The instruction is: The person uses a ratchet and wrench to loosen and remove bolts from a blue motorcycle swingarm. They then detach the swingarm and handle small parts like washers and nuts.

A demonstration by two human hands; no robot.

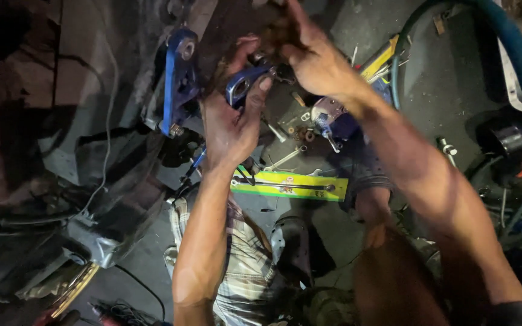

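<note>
Left grip [234, 124] clamps the blue metal bracket [244, 83] near its eye; right grip [309, 51] apparently pinches its greasy fitting [275, 65]. Stiff, probably heavy, slippery.

Left hand [232, 124] grips a blue metal arm [243, 84]; right hand [309, 57], at one o'clock, seemingly works its fastener
</note>
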